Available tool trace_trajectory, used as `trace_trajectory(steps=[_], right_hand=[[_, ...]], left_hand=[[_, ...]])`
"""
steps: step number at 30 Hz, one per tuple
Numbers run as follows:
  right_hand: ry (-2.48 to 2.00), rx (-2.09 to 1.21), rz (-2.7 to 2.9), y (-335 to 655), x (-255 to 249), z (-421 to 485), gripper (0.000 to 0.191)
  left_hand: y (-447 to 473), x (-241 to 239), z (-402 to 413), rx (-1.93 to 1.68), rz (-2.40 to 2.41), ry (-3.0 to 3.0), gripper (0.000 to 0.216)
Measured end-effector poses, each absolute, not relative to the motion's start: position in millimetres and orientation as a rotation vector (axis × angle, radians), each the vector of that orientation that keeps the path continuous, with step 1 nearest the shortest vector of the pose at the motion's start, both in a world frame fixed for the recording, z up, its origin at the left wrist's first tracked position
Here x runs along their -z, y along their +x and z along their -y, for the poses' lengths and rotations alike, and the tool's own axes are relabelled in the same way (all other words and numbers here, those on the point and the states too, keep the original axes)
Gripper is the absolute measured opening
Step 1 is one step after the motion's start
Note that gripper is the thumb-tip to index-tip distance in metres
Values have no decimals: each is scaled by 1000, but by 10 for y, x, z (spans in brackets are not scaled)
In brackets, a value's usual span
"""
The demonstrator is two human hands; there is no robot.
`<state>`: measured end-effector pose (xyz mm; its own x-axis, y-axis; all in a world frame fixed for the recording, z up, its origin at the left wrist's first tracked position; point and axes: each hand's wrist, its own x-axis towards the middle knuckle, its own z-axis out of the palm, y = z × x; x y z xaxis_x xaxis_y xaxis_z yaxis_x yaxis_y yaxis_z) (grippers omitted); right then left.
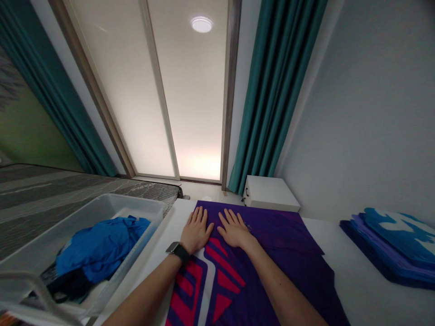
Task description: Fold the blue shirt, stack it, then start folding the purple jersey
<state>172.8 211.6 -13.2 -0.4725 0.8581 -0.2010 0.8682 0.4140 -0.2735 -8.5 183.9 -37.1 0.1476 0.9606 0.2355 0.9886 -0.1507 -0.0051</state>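
Observation:
A purple shirt (285, 244) with a red and white pattern lies spread over the white table (149, 267). Flat on its far left part rests my left hand (196, 230), fingers stretched out, a dark-banded watch on the wrist. My right hand (234, 227) also presses flat on the fabric, a little to the right, with its fingers spread. Neither hand grips the cloth. My forearms cover part of the shirt, and its near edge runs out of view.
A clear plastic bin (136, 201) with crumpled blue and dark clothes (105, 244) stands left of the table. At the right sits a stack of folded clothes (394, 249). Beyond the table are a white cabinet (272, 192), a teal curtain (272, 99) and frosted sliding doors (193, 99).

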Motion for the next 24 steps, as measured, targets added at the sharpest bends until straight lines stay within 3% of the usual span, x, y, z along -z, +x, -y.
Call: trace_trajectory(steps=[10,24], right_hand=[[1647,561,-2604,1773,40,-2104,69],[1856,397,-2506,2660,119,-1895,68]], left_hand=[[-118,380,-1861,278,1912,-2292,64],[-186,275,-1886,181,1915,-2304,64]])
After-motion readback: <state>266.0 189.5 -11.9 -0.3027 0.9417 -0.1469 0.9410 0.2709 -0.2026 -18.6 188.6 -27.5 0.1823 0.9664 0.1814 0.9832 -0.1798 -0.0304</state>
